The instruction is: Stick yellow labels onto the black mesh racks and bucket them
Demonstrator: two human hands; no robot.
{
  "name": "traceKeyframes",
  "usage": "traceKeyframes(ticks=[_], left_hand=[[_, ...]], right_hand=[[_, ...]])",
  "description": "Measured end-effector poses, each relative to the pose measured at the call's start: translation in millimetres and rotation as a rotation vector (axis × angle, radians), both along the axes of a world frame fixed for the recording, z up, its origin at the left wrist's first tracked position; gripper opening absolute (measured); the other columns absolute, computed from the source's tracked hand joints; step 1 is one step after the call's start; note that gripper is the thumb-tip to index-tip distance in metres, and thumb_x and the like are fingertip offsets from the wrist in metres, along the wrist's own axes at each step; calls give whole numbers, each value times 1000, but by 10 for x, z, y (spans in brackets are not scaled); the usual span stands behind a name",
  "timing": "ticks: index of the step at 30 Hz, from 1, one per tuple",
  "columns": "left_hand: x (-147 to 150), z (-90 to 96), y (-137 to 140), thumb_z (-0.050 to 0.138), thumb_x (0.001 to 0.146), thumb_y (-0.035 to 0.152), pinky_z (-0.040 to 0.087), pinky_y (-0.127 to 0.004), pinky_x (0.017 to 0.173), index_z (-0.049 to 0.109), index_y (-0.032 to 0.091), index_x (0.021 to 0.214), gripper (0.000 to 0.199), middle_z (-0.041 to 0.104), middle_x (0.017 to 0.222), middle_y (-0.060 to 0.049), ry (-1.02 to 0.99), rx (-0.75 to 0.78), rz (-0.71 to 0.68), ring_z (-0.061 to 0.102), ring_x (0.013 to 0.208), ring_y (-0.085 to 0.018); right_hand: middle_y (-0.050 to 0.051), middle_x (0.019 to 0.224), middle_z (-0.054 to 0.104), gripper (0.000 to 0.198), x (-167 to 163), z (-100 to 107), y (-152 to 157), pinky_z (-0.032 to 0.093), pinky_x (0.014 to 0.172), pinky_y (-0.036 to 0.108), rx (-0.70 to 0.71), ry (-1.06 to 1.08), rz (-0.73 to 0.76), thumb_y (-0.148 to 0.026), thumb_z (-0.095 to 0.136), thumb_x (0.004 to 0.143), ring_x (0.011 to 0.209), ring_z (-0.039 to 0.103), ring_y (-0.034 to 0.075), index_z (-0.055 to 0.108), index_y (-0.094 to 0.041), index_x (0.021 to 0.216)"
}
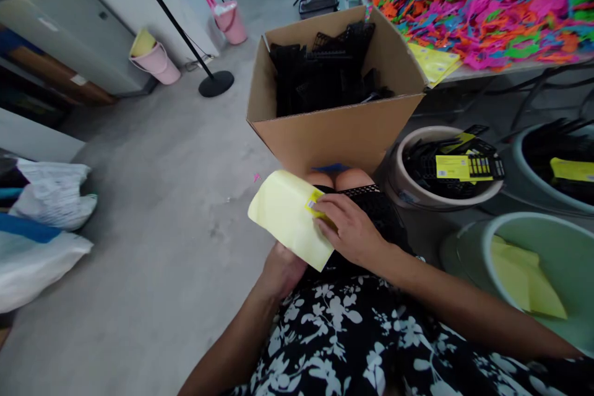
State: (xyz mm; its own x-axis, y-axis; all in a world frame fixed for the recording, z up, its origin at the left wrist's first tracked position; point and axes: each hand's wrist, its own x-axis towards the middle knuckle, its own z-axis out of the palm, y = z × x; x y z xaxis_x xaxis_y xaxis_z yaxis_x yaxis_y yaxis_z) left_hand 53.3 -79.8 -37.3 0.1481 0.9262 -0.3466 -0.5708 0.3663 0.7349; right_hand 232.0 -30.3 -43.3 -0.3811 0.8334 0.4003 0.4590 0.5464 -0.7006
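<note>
A pale yellow sheet [285, 213] is tilted over my lap. My left hand [284, 266] grips it from below, and the paper hides most of those fingers. At the sheet's right edge is a small bright yellow label [314, 203] with a white barcode patch. My right hand [350, 226] pinches this label between thumb and fingers; whether the label still sticks to the sheet, I cannot tell. Beneath my right hand, black plastic mesh [387, 213] rests on my lap, partly covered by the hand and forearm.
Just ahead stands an open cardboard box [338, 130] of black plastic pieces. To the right are a beige bucket [394, 179] with black labelled pieces, a blue-grey bucket [515, 167] and a green bucket [468, 253] holding yellow sheets. Colourful plastic pieces [487, 6] cover a table.
</note>
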Motion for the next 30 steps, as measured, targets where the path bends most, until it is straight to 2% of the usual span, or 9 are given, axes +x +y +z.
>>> traceKeyframes(ticks=[3, 6, 8, 11, 17, 21, 24, 27, 30], left_hand=[[79, -26, 66, 87, 78, 49, 54, -48, 110, 71, 23, 126, 57, 76, 128, -10, 162, -66, 157, 66, 128, -35], [122, -103, 123, 80, 85, 55, 58, -44, 103, 76, 22, 110, 42, 79, 119, -9, 231, -62, 224, 71, 120, -32], [133, -148, 150, 77, 87, 57, 58, -42, 102, 77, 23, 110, 40, 79, 120, -7, 245, -21, 213, 71, 121, -31], [126, -183, 176, 76, 88, 56, 58, -43, 104, 76, 26, 117, 41, 78, 123, -6, 253, 27, 191, 70, 123, -32], [70, -163, 173, 81, 84, 52, 57, -47, 106, 71, 25, 129, 53, 78, 123, -9, 369, 53, 154, 67, 127, -36], [72, -111, 153, 84, 83, 46, 53, -47, 112, 71, 27, 131, 53, 77, 123, -9, 385, 77, 133, 62, 135, -35], [94, -87, 150, 85, 82, 43, 50, -48, 117, 71, 27, 132, 54, 77, 125, -9, 392, 103, 129, 58, 139, -35], [116, -52, 188, 85, 83, 45, 51, -48, 117, 72, 27, 130, 52, 77, 125, -8, 400, 114, 210, 58, 139, -35], [107, 31, 278, 84, 84, 46, 52, -46, 116, 74, 25, 124, 46, 79, 120, -8, 352, 120, 348, 63, 134, -33]], right_hand=[[13, 127, 68, 21, -46, 6, -3, 51, 109, 53, 8, -26, -41, -30, 58, 104, 122, 62, 30, 64, -23, 123], [12, 117, 70, 25, -93, 32, 8, 53, 102, 51, -24, -2, -134, -42, 65, 101, 113, 64, 31, 62, -24, 117], [11, 111, 70, 26, -119, 65, 24, 53, 97, 49, -59, 30, -177, -46, 66, 99, 107, 65, 30, 61, -24, 112], [7, 103, 70, 22, -122, 137, 61, 53, 89, 41, -204, 132, -193, -44, 66, 99, 98, 66, 26, 59, -24, 105], [0, 93, 70, 21, 38, 260, 139, 49, 73, 28, -481, 373, -73, -44, 67, 98, 83, 64, 16, 65, -24, 97], [0, 94, 72, 23, 165, 254, 181, 49, 74, 27, -524, 418, -26, -43, 61, 102, 84, 65, 16, 70, -23, 97], [1, 93, 73, 25, 209, 200, 215, 49, 73, 28, -498, 391, -76, -44, 60, 101, 83, 64, 16, 73, -23, 96], [1, 85, 70, 26, 233, 138, 257, 49, 70, 28, -555, 515, -158, -47, 66, 97, 78, 62, 16, 74, -22, 91], [-3, 69, 58, 29, 309, 128, 298, 46, 57, 24, -725, 800, -246, -49, 80, 85, 61, 50, 11, 72, -21, 83]])
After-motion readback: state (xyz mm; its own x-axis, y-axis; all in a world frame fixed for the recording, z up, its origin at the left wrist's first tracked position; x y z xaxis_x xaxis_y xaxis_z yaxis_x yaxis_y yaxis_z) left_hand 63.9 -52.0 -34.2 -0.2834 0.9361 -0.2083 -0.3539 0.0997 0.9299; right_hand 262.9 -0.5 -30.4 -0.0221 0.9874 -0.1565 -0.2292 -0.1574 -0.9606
